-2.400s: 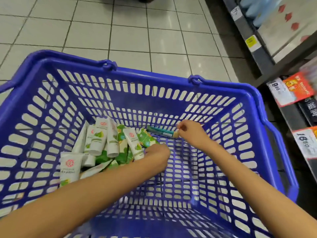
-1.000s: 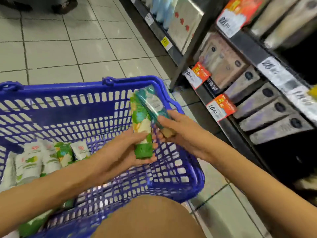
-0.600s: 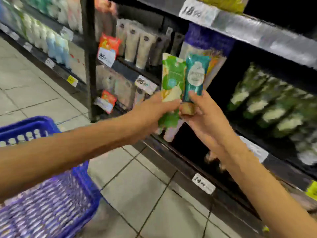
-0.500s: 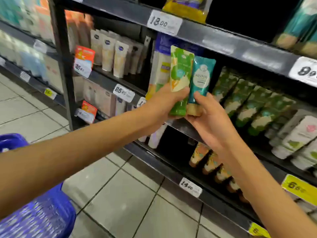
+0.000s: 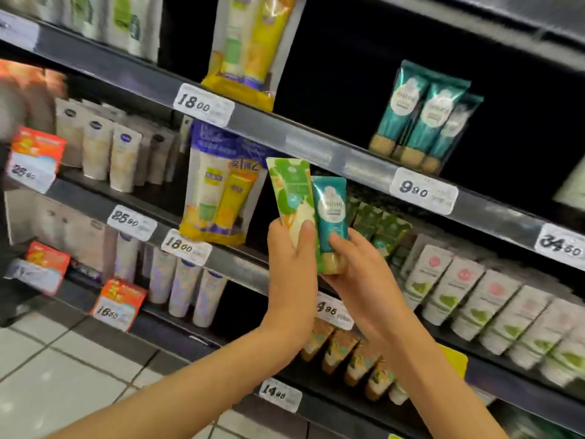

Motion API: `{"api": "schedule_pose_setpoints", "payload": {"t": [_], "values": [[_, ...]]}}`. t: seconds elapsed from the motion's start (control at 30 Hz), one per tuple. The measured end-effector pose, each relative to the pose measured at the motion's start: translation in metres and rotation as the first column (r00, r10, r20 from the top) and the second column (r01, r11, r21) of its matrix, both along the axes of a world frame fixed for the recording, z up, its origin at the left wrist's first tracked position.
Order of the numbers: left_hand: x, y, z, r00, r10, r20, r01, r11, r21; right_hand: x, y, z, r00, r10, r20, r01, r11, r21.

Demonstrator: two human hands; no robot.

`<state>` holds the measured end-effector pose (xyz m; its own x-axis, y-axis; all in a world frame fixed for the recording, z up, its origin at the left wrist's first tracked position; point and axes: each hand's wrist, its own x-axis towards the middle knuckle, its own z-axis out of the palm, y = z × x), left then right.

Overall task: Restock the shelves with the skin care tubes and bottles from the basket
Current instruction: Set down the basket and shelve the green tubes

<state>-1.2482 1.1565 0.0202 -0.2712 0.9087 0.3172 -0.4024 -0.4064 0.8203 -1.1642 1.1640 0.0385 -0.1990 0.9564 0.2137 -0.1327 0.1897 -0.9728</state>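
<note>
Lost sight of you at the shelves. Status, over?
Left hand grips green tube. Right hand grips teal tube. Matching teal tubes on upper shelf, nothing blocking.

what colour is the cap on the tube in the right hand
Tan-gold, on a teal tube gripped by the right hand; the head view shows it.

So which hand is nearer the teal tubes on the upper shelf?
Right. The right hand is below-left of the shelved teal tubes; the left hand, gripping the green tube, is further left.
</note>
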Motion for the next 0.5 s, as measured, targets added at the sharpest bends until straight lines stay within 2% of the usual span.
{"api": "schedule_pose_setpoints", "payload": {"t": [0.1,0.17,0.23,0.33,0.43,0.5], "values": [[0.009,-0.017,-0.004,0.995,0.101,0.024,-0.101,0.995,0.009,-0.001,-0.008,0.001,0.990,-0.065,0.127,0.057,0.996,0.069],[0.009,-0.017,0.002,0.997,0.059,0.046,-0.057,0.998,-0.035,0.000,-0.011,0.006,0.992,-0.082,0.093,0.072,0.992,0.106],[0.000,-0.008,0.014,0.998,-0.059,0.021,0.060,0.996,-0.069,0.001,-0.014,0.015,0.997,-0.078,0.018,0.075,0.990,0.120],[-0.017,0.006,0.031,0.957,-0.263,-0.124,0.260,0.965,-0.043,0.006,-0.013,0.029,0.987,-0.162,0.008,0.159,0.974,0.160],[-0.024,0.018,0.041,0.906,-0.295,-0.305,0.318,0.948,0.029,0.020,-0.010,0.041,0.944,-0.324,0.069,0.294,0.915,0.278],[-0.024,0.024,0.048,0.885,-0.306,-0.349,0.351,0.934,0.071,0.034,-0.010,0.055,0.872,-0.469,0.140,0.385,0.834,0.395]]}}
